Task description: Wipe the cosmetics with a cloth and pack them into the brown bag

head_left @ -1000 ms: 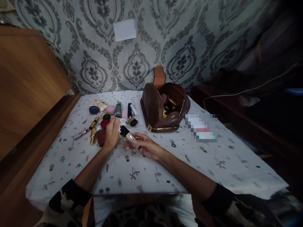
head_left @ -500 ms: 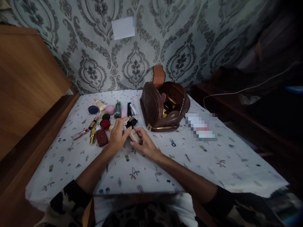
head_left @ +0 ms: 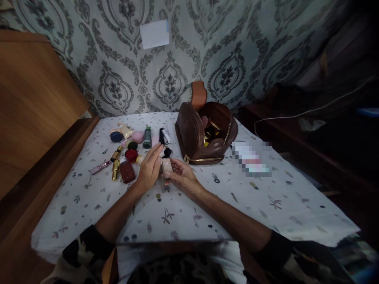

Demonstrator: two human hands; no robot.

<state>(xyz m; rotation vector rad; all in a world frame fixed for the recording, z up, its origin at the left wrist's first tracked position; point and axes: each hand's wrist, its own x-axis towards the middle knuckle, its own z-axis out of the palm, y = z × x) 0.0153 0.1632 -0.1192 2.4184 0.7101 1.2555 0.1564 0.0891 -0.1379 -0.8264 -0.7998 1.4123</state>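
Observation:
My right hand (head_left: 184,174) is wrapped round a small bottle of beige liquid (head_left: 167,167) with a dark cap, held upright. Just left of the bottle, my left hand (head_left: 150,169) has its fingers stretched out, palm towards it, gripping nothing. Beyond the fingertips lies a round black item (head_left: 167,151), partly hidden. To the left are a dark red bottle (head_left: 127,172), a red round container (head_left: 131,155), gold tubes (head_left: 115,170), a pink lip gloss tube (head_left: 100,167) and a green bottle (head_left: 147,138).
An open brown bag (head_left: 191,134) with items inside stands at the back, right of centre. Right of it lies a pixelated flat object (head_left: 251,158). A wooden cabinet (head_left: 38,102) borders the left of the cloth-covered table (head_left: 237,209); a cable (head_left: 296,116) runs at the right.
The bottle has turned more upright, its front now facing me, in my right hand. My left hand's fingers have straightened and come away from the bottle's cap.

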